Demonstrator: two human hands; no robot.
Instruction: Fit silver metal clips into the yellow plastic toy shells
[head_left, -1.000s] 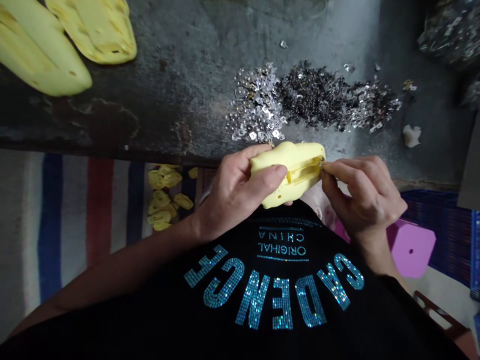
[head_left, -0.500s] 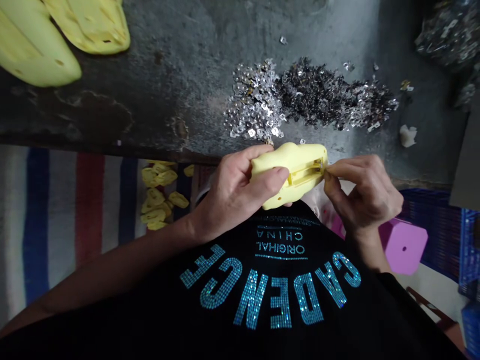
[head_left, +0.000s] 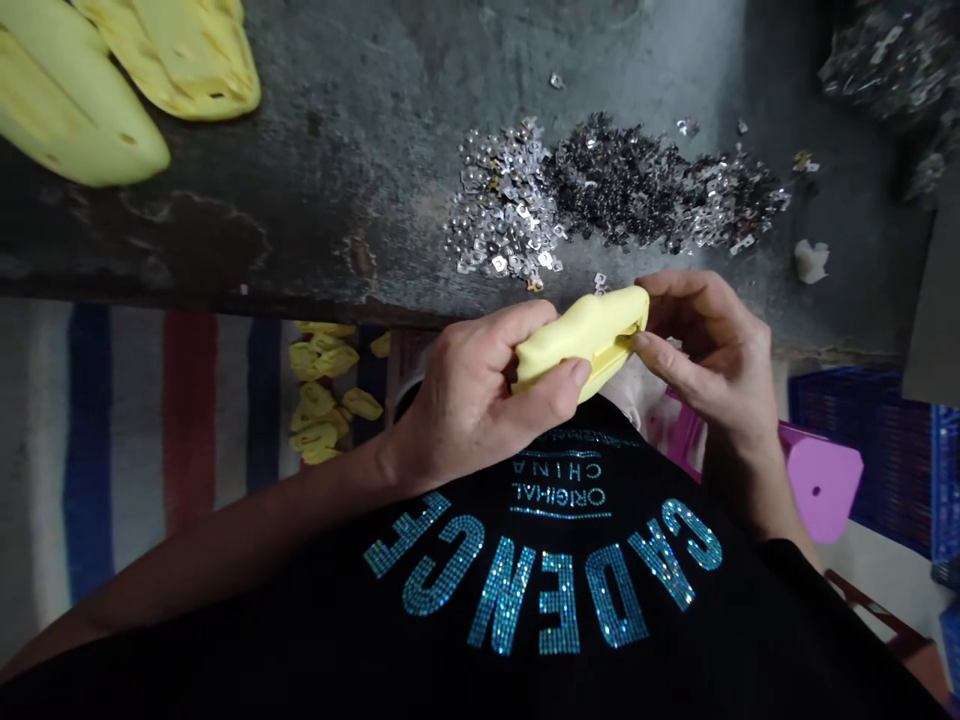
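A yellow plastic shell (head_left: 581,325) is held over the table's front edge, its long slot turned partly towards the right. My left hand (head_left: 480,390) is wrapped round its left end, the thumb lying along the slot's side. At the shell's right end, my right hand (head_left: 705,350) pinches it, with fingers behind the end and the thumb at the slot opening. Whether a small metal part is under that thumb is too small to tell.
Beyond the hands, silver clips (head_left: 502,200) and darker springs (head_left: 615,180) lie heaped on the metal table (head_left: 360,130). Larger yellow shells (head_left: 82,100) rest at far left. A pink stool (head_left: 825,485) and blue crates (head_left: 862,400) stand at right, below table height.
The shell has tilted, so its slot shows less. My right hand has shifted up, its fingers now round the back of the shell's end and its thumb at the slot.
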